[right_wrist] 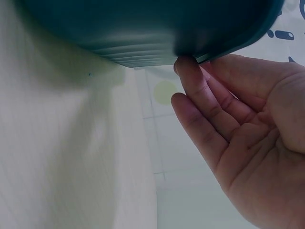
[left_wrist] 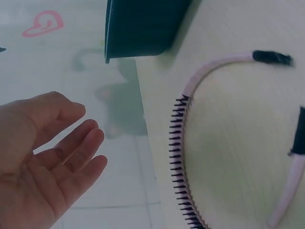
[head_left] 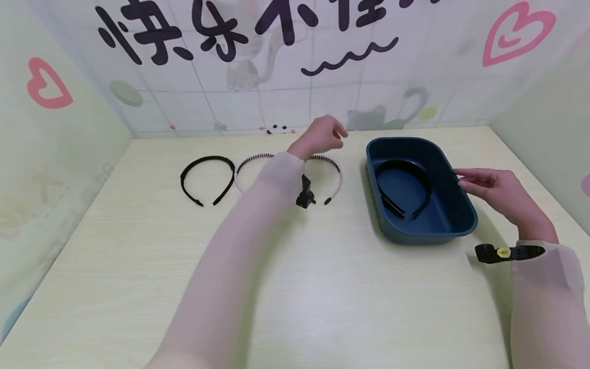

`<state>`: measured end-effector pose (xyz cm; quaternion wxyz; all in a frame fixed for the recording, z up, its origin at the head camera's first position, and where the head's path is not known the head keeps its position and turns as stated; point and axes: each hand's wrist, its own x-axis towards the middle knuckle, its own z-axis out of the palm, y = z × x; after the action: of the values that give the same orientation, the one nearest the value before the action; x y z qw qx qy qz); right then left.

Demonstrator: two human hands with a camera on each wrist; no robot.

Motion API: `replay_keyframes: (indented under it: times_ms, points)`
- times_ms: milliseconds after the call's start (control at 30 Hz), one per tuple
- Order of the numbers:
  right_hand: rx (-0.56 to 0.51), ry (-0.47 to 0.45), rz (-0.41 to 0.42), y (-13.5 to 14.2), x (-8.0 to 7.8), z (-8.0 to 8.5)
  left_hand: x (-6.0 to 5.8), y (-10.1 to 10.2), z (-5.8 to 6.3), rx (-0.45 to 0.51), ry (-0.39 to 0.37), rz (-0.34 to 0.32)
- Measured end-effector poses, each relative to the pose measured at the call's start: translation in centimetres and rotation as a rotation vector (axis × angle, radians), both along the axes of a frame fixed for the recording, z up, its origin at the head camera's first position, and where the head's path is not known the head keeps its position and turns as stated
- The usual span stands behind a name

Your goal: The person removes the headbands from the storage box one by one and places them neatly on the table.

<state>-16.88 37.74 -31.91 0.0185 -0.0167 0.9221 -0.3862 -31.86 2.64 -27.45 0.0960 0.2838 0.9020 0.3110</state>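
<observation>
In the head view, my left hand (head_left: 322,134) hovers near the table's back edge, fingers loosely bent and holding nothing. Just below it lies a pale pink headband with black teeth (head_left: 340,177), partly hidden by the arm; the left wrist view shows its toothed band (left_wrist: 177,148) apart from the fingers. A second pale toothed headband (head_left: 249,160) shows on the arm's other side. My right hand (head_left: 500,192) pinches the right rim of a dark blue bin (head_left: 415,238), thumb on top and fingers at its outer wall. Inside the bin rests a black headband (head_left: 426,184).
A black headband (head_left: 207,158) lies at the left of the row on the pale wooden table (head_left: 322,297). Behind the table stands a printed wall (head_left: 286,102), with side walls left and right. A wrist camera (head_left: 305,193) hangs below my left sleeve.
</observation>
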Motion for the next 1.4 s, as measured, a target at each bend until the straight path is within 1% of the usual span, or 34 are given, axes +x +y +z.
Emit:
replay_keyframes:
  times_ms: [133, 300, 333, 533, 667, 800, 900, 1033, 1167, 1233, 1400]
  points:
    - [0.002, -0.005, -0.001, 0.1, -0.1, -0.2, 0.4, 1.8, 0.7, 0.006, 0.017, -0.036]
    - [0.013, -0.008, -0.002, 0.2, -0.1, -0.3, 0.9, 4.0, 1.2, 0.003, 0.020, -0.083]
    - [0.014, -0.006, -0.001, 0.2, -0.1, -0.2, 1.0, 4.5, 1.3, -0.001, 0.008, -0.087]
    - [0.007, -0.003, 0.002, 0.1, 0.1, -0.1, 1.4, 6.9, 1.7, -0.030, -0.008, -0.112]
    - [0.001, 0.000, -0.001, 0.1, 0.2, -0.1, 1.7, 8.3, 1.8, -0.030, -0.003, -0.129]
    - [-0.001, 0.001, 0.004, 0.1, 0.0, -0.2, 2.1, 9.5, 1.6, -0.032, -0.001, -0.123]
    - [0.007, 0.002, 0.005, 0.1, -0.1, -0.2, 2.6, 10.4, 1.5, -0.036, -0.024, -0.101]
    - [0.014, -0.003, -0.004, 0.1, -0.2, -0.1, 3.0, 11.5, 1.4, -0.036, -0.065, -0.097]
    - [0.012, -0.006, -0.002, 0.1, -0.2, -0.1, 3.0, 12.1, 1.1, -0.027, -0.087, -0.086]
    - [0.005, 0.001, 0.001, 0.1, -0.2, -0.2, 3.0, 12.2, 0.9, -0.028, -0.088, -0.069]
    - [-0.016, 0.029, 0.009, 0.1, -0.2, -0.3, 2.8, 12.4, 0.3, -0.030, -0.128, -0.015]
